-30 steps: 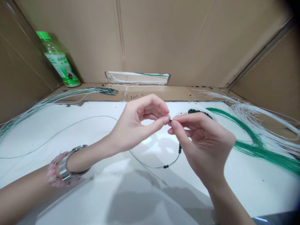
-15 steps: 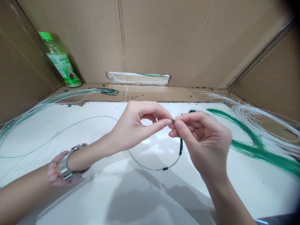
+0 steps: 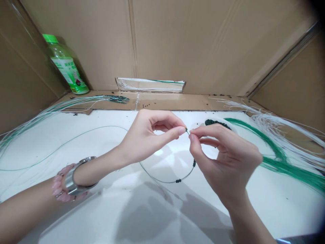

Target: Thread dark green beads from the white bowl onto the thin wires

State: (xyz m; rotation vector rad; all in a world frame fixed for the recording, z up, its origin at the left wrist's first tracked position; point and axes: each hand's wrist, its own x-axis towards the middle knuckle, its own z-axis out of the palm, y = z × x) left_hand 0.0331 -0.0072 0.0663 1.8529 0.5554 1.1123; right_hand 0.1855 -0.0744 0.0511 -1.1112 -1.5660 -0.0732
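Note:
My left hand (image 3: 154,135), thumb and forefinger pinched, holds a tiny dark green bead (image 3: 186,129) at its fingertips. Just right of it, my right hand (image 3: 223,152) pinches a thin green thread (image 3: 188,133) that runs up to that bead. Below both hands hangs a loop of thin cord (image 3: 157,181). It carries a small group of dark beads (image 3: 178,181) at the bottom and a short row of beads (image 3: 194,163) beside my right palm. Behind my right hand a heap of dark beads (image 3: 215,123) is partly hidden, apparently in a pale dish.
A green-capped bottle (image 3: 67,73) leans in the back left corner. Beaded strands (image 3: 116,98) lie at the back left. Green threads (image 3: 281,166) and white threads (image 3: 279,122) spread on the right. Cardboard walls (image 3: 177,40) enclose the white table (image 3: 101,217); loose beads dot the back strip.
My right hand has shifted a little to the right, away from my left fingertips, opening a small gap with thread across it. The bead heap shows more. My left hand has stayed in place.

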